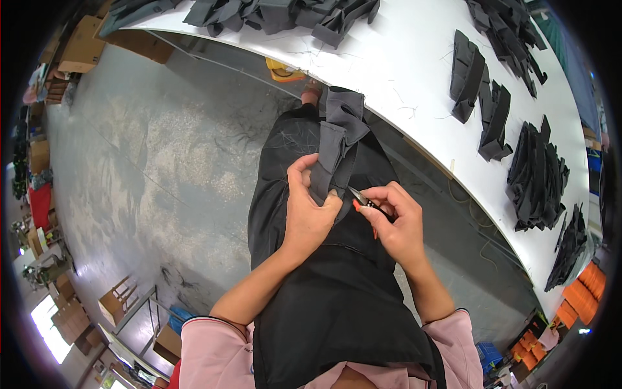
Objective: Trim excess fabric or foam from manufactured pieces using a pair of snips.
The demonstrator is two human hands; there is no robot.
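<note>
A folded dark grey fabric piece (pixel 340 133) lies over my lap, its far end reaching up to the white table's edge. My left hand (pixel 308 211) pinches its near end between thumb and fingers. In my right hand (pixel 400 223) is a pair of thread snips (pixel 365 202) with dark blades and orange-red parts. The blade tips point at the fabric right beside my left thumb; whether they touch it I cannot tell. Beneath both hands spreads a black apron (pixel 330 285) with loose thread ends on it.
The white table (pixel 389 71) curves along the far and right side. On it lie heaps of similar dark fabric pieces (pixel 538 178) and stray threads. A yellow object (pixel 283 70) sits under its edge. Cardboard boxes (pixel 81 44) and a wooden stool (pixel 118 301) stand on the left.
</note>
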